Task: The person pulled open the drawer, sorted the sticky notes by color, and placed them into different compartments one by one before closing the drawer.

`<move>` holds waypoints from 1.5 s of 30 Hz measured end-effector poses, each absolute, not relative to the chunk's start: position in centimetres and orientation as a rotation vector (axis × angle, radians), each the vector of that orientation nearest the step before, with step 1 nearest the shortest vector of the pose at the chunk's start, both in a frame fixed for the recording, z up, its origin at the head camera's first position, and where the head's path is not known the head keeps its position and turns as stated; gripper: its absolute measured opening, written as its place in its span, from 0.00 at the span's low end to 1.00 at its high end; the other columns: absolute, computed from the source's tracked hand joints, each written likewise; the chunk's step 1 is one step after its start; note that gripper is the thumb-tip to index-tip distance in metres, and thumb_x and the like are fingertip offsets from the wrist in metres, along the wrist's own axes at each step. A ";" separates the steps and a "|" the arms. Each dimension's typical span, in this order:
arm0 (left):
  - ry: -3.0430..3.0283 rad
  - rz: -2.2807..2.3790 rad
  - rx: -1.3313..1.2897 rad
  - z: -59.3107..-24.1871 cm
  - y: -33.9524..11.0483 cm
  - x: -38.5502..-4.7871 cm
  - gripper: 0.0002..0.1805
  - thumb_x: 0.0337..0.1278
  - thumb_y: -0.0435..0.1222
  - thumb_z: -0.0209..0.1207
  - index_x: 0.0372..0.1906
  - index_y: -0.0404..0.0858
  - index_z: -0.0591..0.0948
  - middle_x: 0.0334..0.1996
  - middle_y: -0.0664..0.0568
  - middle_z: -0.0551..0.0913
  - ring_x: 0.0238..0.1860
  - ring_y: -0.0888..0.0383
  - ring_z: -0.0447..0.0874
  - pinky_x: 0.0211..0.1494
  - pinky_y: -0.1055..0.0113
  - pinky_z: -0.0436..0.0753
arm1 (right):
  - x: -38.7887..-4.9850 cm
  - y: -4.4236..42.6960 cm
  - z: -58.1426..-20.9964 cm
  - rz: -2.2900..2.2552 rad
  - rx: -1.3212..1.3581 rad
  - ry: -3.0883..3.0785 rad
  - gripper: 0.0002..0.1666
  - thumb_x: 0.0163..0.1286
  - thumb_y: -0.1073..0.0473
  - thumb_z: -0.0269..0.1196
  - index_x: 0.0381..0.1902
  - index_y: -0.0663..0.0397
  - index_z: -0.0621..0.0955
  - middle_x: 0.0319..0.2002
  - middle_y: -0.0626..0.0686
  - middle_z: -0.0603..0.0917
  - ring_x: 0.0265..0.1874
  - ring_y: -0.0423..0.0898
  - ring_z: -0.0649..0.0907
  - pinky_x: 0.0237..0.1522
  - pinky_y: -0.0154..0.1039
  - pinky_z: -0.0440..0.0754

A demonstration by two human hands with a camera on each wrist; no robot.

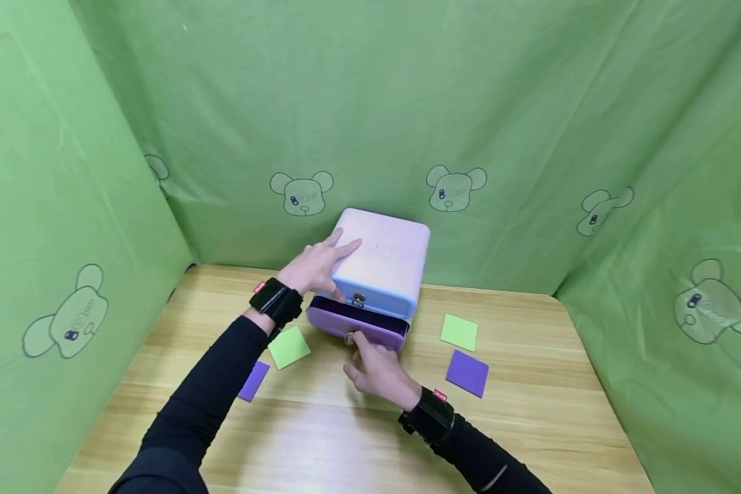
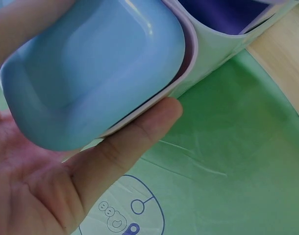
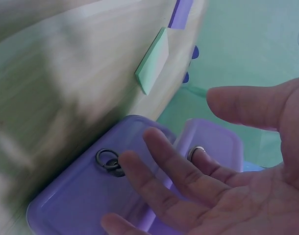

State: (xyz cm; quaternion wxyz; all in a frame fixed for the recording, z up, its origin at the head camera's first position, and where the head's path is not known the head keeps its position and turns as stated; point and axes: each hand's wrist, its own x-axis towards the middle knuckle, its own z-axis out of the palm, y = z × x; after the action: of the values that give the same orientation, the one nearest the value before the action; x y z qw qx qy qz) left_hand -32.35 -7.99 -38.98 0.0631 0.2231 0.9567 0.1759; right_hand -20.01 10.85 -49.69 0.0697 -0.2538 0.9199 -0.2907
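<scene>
A pink box (image 1: 383, 247) has a blue drawer (image 1: 377, 293) in front, with a purple drawer (image 1: 358, 325) standing partly out below it. My left hand (image 1: 313, 266) rests spread over the box's left edge, fingers on the top and thumb at the front; the left wrist view has the hand (image 2: 56, 191) beside the blue drawer (image 2: 100, 73). Low at the purple drawer's front, my right hand (image 1: 379, 370) has its index fingertip in a metal ring pull (image 1: 349, 337). Its other fingers (image 3: 164, 196) hang loosely before a lower purple front (image 3: 90, 196) with a dark ring (image 3: 108, 159).
Green squares lie on the wooden table (image 1: 321, 439), one left (image 1: 289, 347) and one right (image 1: 460, 333) of the box. Purple squares lie partly behind the left sleeve (image 1: 254, 381) and at the right (image 1: 467, 374). A green curtain (image 1: 370, 103) surrounds the table's back and sides.
</scene>
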 end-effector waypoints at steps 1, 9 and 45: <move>2.890 0.534 0.674 -39.0 -8.0 -32.4 0.69 0.28 0.44 0.84 0.81 0.56 0.54 0.83 0.38 0.41 0.77 0.32 0.61 0.80 0.35 0.58 | -19.9 10.9 -49.6 -0.885 -0.765 2.756 0.24 0.68 0.60 0.66 0.59 0.58 0.73 0.43 0.61 0.87 0.36 0.54 0.87 0.39 0.45 0.87; 2.891 0.550 0.672 -38.9 -8.0 -32.4 0.69 0.27 0.44 0.85 0.81 0.56 0.55 0.83 0.38 0.41 0.77 0.32 0.61 0.80 0.35 0.57 | -18.7 10.6 -49.2 -0.905 -0.762 2.684 0.22 0.69 0.60 0.65 0.58 0.56 0.74 0.44 0.60 0.88 0.37 0.51 0.88 0.38 0.36 0.86; 2.887 0.548 0.691 -38.9 -8.0 -32.3 0.70 0.28 0.44 0.84 0.81 0.56 0.54 0.83 0.36 0.42 0.76 0.32 0.62 0.79 0.35 0.59 | -14.4 9.8 -48.5 -0.889 -0.770 2.573 0.21 0.68 0.54 0.68 0.55 0.48 0.75 0.43 0.54 0.88 0.41 0.49 0.88 0.41 0.32 0.84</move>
State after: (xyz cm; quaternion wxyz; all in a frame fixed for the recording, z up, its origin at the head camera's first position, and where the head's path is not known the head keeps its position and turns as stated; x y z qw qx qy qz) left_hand -32.25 -8.03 -38.92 0.0614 0.2286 0.9545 0.1813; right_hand -14.43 9.80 -48.52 0.1555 -0.2688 0.8984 -0.3105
